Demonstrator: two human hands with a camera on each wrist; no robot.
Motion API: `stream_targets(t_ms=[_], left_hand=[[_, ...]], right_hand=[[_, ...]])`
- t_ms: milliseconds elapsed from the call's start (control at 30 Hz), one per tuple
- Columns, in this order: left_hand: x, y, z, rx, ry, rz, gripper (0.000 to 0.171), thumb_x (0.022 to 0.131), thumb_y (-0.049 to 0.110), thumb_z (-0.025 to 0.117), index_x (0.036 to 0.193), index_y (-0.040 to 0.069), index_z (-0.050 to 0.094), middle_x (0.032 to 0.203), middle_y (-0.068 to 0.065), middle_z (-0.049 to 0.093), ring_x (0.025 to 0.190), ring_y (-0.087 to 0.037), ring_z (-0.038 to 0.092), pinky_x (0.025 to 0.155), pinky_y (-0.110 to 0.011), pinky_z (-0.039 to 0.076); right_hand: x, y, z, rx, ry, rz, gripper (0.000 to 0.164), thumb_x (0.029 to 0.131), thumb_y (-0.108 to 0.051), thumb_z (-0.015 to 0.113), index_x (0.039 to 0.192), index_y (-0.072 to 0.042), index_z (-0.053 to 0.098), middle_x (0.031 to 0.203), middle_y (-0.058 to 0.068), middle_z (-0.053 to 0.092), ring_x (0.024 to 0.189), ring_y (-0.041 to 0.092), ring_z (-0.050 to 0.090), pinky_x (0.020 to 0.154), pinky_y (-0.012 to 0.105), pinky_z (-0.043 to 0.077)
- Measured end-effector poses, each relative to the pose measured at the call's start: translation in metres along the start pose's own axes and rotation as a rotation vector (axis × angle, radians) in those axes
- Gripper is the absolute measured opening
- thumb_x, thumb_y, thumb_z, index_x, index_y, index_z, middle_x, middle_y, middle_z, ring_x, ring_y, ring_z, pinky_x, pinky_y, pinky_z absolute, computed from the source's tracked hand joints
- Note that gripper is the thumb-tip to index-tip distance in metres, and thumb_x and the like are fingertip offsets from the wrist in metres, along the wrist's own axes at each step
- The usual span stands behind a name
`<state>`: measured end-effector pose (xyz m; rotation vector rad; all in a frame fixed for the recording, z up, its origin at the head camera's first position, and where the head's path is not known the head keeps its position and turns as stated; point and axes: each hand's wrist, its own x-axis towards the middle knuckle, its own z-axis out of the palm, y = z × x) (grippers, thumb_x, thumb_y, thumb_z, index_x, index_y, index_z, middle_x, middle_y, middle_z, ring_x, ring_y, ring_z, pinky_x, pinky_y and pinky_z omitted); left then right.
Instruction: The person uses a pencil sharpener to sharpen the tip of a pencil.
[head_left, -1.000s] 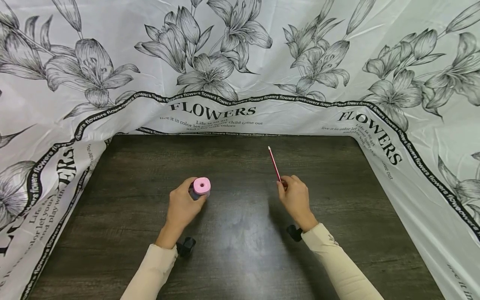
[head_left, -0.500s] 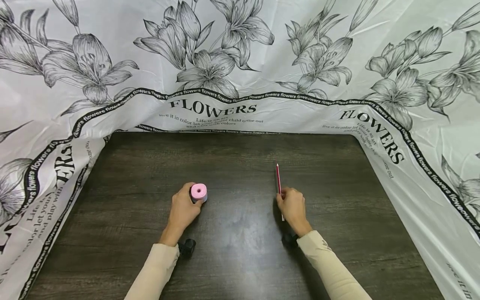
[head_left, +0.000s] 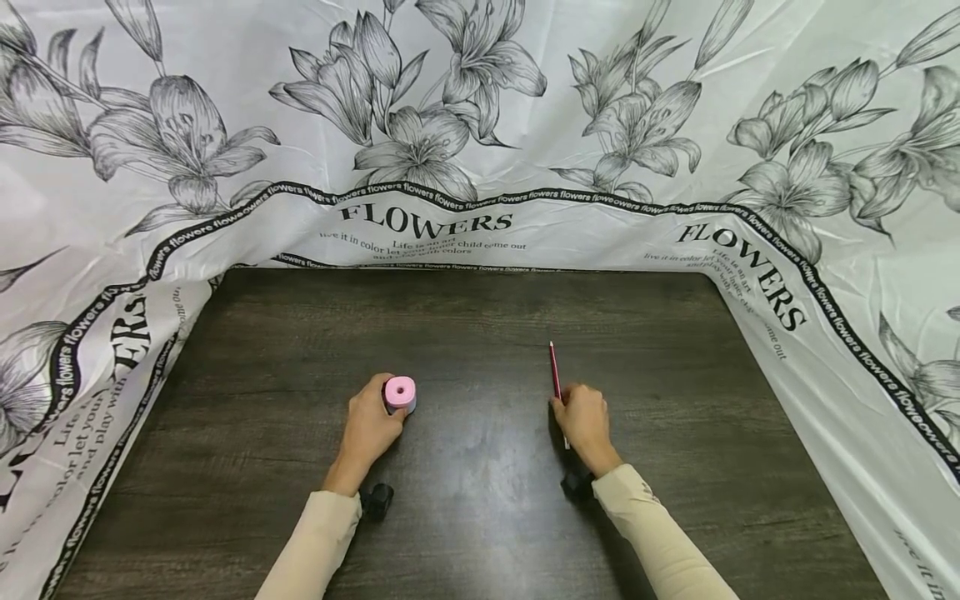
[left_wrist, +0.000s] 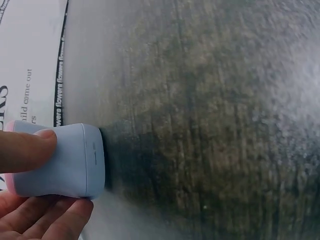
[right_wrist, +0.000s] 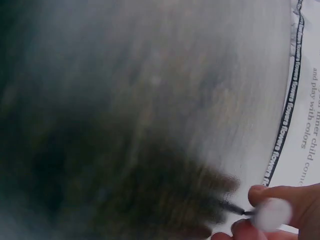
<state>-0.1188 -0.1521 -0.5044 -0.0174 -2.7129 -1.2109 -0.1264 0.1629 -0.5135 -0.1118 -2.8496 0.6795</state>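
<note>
My left hand (head_left: 371,427) grips a small pencil sharpener (head_left: 400,402) with a pink top and a round hole facing up. In the left wrist view the sharpener (left_wrist: 65,162) shows a pale blue body, thumb on one side and fingers on the other, its base close to the tabletop. Off to the right, my right hand (head_left: 587,419) pinches a red pencil (head_left: 555,372), its pale tip pointing away from me and its rear end showing below the fingers. That rear end (right_wrist: 272,215) appears in the right wrist view as a blurred whitish disc.
Both hands are over a dark wood-grain table (head_left: 480,500). White floral cloth (head_left: 525,233) with printed lettering hangs along the table's back and sides. A black wrist camera (head_left: 377,502) sits by the left cuff, another (head_left: 577,482) by the right.
Both hands have come lower and slightly nearer to me, the sharpener now close to the tabletop. The pencil has swung more upright in the head view, and its rear end now shows.
</note>
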Motion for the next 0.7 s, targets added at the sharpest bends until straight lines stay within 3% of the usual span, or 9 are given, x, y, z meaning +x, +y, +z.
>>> stream_targets(t_ms=[267,467,567,700], left_hand=[[0.0,-0.005,0.005,-0.001,0.003,0.001,0.049,0.072,-0.002,0.073,0.117,-0.005,0.055,0.111,-0.028,0.063,0.105,-0.043,0.061,0.089,-0.053,0.047],[0.001,-0.01,0.002,0.008,-0.087,-0.02,0.063,0.074,0.003,0.074,0.13,-0.006,0.045,0.122,-0.03,0.058,0.112,-0.043,0.058,0.093,-0.054,0.046],[0.004,-0.012,-0.008,0.021,-0.124,-0.02,0.072,0.077,0.009,0.073,0.137,-0.006,0.037,0.13,-0.031,0.051,0.119,-0.045,0.052,0.097,-0.056,0.043],[0.014,-0.008,-0.027,0.06,-0.149,0.009,0.078,0.08,0.017,0.07,0.143,-0.005,0.03,0.141,-0.031,0.04,0.128,-0.047,0.041,0.101,-0.06,0.037]], right_hand=[[0.002,0.001,0.001,-0.037,-0.049,0.031,0.02,0.08,-0.019,0.074,0.066,-0.008,0.065,0.061,0.007,0.063,0.056,0.028,0.063,0.052,0.042,0.05],[0.005,0.002,-0.002,-0.032,-0.096,0.052,0.023,0.081,-0.025,0.074,0.071,-0.005,0.068,0.066,0.009,0.067,0.057,0.027,0.064,0.054,0.041,0.051],[0.01,0.006,-0.008,-0.038,-0.098,0.05,0.031,0.082,-0.031,0.072,0.08,0.0,0.07,0.074,0.015,0.069,0.061,0.03,0.065,0.056,0.043,0.053],[0.022,0.01,-0.024,-0.071,-0.069,0.044,0.05,0.084,-0.038,0.069,0.106,0.007,0.065,0.098,0.024,0.067,0.076,0.039,0.067,0.061,0.047,0.054]])
